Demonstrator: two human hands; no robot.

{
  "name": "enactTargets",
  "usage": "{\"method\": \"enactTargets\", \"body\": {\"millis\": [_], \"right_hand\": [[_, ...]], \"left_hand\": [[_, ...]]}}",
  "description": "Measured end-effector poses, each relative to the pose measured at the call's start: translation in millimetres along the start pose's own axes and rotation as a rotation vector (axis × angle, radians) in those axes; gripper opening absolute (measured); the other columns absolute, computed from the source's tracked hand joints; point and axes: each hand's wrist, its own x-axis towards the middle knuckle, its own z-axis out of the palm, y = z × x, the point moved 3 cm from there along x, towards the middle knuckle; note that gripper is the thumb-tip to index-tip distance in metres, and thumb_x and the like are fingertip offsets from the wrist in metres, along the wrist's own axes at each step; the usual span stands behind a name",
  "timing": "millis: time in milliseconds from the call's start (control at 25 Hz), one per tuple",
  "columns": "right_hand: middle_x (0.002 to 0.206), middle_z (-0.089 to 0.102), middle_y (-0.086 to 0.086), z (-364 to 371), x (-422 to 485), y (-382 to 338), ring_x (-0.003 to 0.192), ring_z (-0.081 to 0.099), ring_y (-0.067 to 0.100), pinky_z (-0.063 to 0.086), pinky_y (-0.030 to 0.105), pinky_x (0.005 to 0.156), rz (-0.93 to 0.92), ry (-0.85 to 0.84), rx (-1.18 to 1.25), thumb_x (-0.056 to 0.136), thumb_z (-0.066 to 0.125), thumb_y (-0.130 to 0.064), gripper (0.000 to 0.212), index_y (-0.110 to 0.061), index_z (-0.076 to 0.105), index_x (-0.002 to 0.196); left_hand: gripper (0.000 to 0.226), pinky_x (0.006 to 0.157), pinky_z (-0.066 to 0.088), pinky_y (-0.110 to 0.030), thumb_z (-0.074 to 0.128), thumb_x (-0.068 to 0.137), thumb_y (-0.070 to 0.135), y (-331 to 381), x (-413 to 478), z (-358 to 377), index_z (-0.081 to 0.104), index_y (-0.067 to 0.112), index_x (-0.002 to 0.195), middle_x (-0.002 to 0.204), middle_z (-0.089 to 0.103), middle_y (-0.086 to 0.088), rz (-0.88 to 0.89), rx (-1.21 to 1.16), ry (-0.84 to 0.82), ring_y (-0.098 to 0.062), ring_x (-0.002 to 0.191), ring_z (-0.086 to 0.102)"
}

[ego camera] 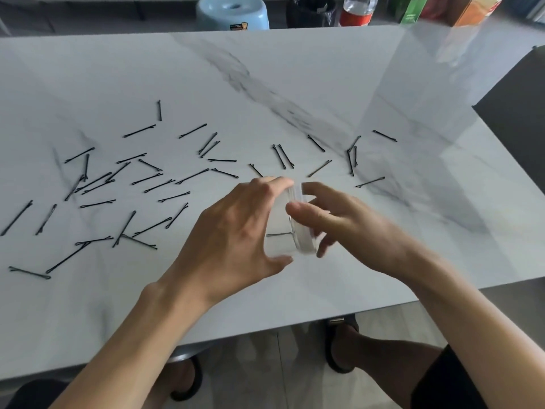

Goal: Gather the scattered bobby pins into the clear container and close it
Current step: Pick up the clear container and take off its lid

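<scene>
Several black bobby pins [141, 184] lie scattered over the left and middle of the white marble table [295, 78]. A clear round container [280, 225] is held on its side above the table's near part. My left hand [236, 228] grips its body, thumb below and fingers on top. My right hand [333, 219] is around the clear lid [303, 228] at the container's right end; the view is blurred there. One pin [278, 234] shows through the clear wall.
More pins [351, 157] lie right of the hands. Beyond the table's far edge stand a blue stool [233, 13], a bottle [358, 10] and cartons [472, 10]. A dark chair back [513, 113] is at the right. The table's near edge runs just below my wrists.
</scene>
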Motion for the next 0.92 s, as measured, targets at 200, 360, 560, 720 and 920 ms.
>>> {"method": "enactTargets", "body": {"millis": [200,360,560,720,920], "right_hand": [[0.126,0.045,-0.021,-7.7,-6.9,-8.7,0.115,0.051,0.007,0.049,0.033,0.095,-0.211,0.019,-0.136,0.062,0.079,-0.035,0.086,-0.045,0.036,0.136],[0.131,0.042,-0.011,-16.8,-9.9,-8.2,0.126,0.047,0.008,0.043,0.026,0.103,-0.268,0.11,-0.043,0.064,0.082,-0.018,0.082,-0.035,0.04,0.132],[0.111,0.063,-0.008,-27.7,-17.6,11.5,0.104,0.061,0.01,0.049,0.027,0.087,-0.044,0.339,0.169,0.066,0.079,-0.042,0.061,-0.031,0.05,0.118],[0.114,0.059,-0.005,-58.2,-73.2,53.0,0.103,0.057,0.014,0.047,0.031,0.088,0.066,0.507,0.151,0.066,0.083,-0.042,0.065,-0.029,0.047,0.118],[0.131,0.048,0.005,-130.0,-132.3,123.3,0.12,0.049,0.022,0.044,0.04,0.1,0.233,0.79,0.059,0.066,0.085,-0.026,0.085,-0.025,0.033,0.132]], "left_hand": [[0.092,0.075,0.04,-0.015,0.076,0.054,0.05,-1.9,3.7,-1.7,0.036,0.026,0.134,0.124,0.051,0.015,-0.053,-0.094,-0.016,-0.004,0.104,0.052],[0.092,0.082,0.034,-0.01,0.078,0.052,0.051,-9.5,3.9,-2.1,0.038,0.026,0.131,0.121,0.051,0.015,-0.106,-0.148,0.051,-0.004,0.108,0.049],[0.093,0.081,0.035,-0.005,0.074,0.053,0.063,-9.0,4.1,1.8,0.04,0.024,0.129,0.119,0.052,0.016,-0.243,-0.265,0.12,-0.008,0.104,0.05],[0.09,0.082,0.047,-0.028,0.074,0.051,0.066,23.2,-4.0,9.5,0.037,0.031,0.125,0.119,0.057,0.014,-0.335,-0.405,0.114,-0.007,0.101,0.057],[0.097,0.083,0.042,-0.026,0.081,0.053,0.052,75.8,-13.4,17.4,0.03,0.032,0.133,0.121,0.055,0.011,-0.288,-0.386,0.004,-0.006,0.102,0.054]]}}
